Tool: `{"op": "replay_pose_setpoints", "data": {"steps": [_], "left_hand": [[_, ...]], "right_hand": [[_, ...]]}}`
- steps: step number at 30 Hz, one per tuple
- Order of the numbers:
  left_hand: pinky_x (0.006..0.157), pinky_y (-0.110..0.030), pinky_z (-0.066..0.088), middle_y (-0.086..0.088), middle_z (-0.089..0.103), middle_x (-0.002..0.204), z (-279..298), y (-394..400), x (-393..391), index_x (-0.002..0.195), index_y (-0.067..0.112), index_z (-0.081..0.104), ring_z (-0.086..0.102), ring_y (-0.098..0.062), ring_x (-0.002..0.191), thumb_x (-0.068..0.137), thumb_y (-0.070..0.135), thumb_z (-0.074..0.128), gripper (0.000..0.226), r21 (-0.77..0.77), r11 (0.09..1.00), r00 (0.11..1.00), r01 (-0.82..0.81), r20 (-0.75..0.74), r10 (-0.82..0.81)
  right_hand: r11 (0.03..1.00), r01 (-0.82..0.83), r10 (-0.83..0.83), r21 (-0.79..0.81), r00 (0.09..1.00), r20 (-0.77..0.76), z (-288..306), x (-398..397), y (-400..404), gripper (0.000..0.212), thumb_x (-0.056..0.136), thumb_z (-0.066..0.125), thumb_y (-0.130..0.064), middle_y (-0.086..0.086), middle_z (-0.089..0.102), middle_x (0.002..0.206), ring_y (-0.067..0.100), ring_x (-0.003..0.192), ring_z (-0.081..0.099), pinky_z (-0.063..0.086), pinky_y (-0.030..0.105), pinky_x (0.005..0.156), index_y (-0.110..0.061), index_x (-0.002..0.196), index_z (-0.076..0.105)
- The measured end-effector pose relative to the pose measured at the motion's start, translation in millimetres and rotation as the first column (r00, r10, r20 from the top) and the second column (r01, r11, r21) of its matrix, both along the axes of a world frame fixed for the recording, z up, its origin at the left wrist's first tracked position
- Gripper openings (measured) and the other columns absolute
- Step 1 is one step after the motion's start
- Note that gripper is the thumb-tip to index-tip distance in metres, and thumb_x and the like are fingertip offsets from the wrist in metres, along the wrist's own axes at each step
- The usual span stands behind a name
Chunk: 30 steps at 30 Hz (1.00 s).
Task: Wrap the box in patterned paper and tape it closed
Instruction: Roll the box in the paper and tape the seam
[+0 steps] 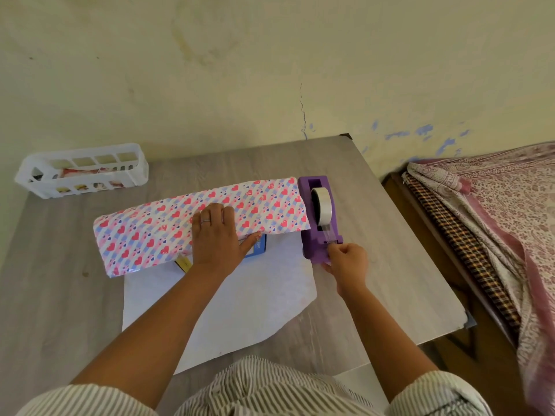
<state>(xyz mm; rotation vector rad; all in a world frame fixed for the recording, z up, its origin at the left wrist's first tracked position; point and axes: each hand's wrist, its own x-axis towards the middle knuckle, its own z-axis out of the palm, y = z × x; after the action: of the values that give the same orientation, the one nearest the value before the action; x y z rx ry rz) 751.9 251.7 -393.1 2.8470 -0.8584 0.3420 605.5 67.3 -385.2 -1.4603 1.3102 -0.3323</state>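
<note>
Heart-patterned wrapping paper (144, 232) is folded over a box on the grey table, its white underside (240, 301) spread toward me. A blue corner of the box (259, 247) and a yellow bit peek out under the fold. My left hand (217, 235) presses flat on the folded paper over the box. A purple tape dispenser (319, 223) with a roll of clear tape stands just right of the paper. My right hand (347, 262) pinches the tape end at the dispenser's front cutter.
A white plastic basket (81, 171) holding small items sits at the table's far left corner against the wall. A bed with patterned cloths (495, 220) lies to the right of the table. The table's right edge (435, 250) is close to the dispenser.
</note>
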Motion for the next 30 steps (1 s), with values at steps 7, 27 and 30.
{"op": "replay_pose_setpoints", "data": {"steps": [7,27,30], "left_hand": [[0.096,-0.053,0.042,-0.022,0.052,0.115,-1,0,0,0.113,0.002,0.05,0.052,-0.04,0.106,0.073,0.068,0.044,0.078,-0.012,1.0,1.0,-0.005,0.008,0.005],[0.091,-0.048,0.047,-0.019,0.058,0.113,-5,-1,3,0.112,0.005,0.056,0.058,-0.036,0.104,0.065,0.073,0.05,0.082,0.049,0.998,0.998,-0.028,0.056,0.026],[0.09,-0.048,0.047,-0.019,0.058,0.112,-7,-1,5,0.112,0.005,0.055,0.058,-0.036,0.102,0.061,0.071,0.065,0.083,0.052,0.999,0.997,-0.012,0.081,0.008]], "right_hand": [[0.955,-0.041,0.044,-0.293,0.999,0.002,11,-20,15,0.017,0.091,0.057,-0.009,0.002,0.059,0.075,0.018,0.073,0.055,0.047,0.024,0.06,-0.016,0.076,0.057],[0.993,-0.07,0.034,0.098,0.942,0.333,-6,63,93,0.04,0.083,0.071,-0.015,-0.01,0.054,0.092,0.008,0.084,0.059,0.052,0.021,0.078,-0.015,0.11,0.041],[0.996,-0.048,0.022,0.073,0.947,0.319,-10,67,90,0.039,0.084,0.07,-0.015,-0.008,0.052,0.095,0.005,0.082,0.057,0.048,0.012,0.071,-0.015,0.109,0.04]]}}
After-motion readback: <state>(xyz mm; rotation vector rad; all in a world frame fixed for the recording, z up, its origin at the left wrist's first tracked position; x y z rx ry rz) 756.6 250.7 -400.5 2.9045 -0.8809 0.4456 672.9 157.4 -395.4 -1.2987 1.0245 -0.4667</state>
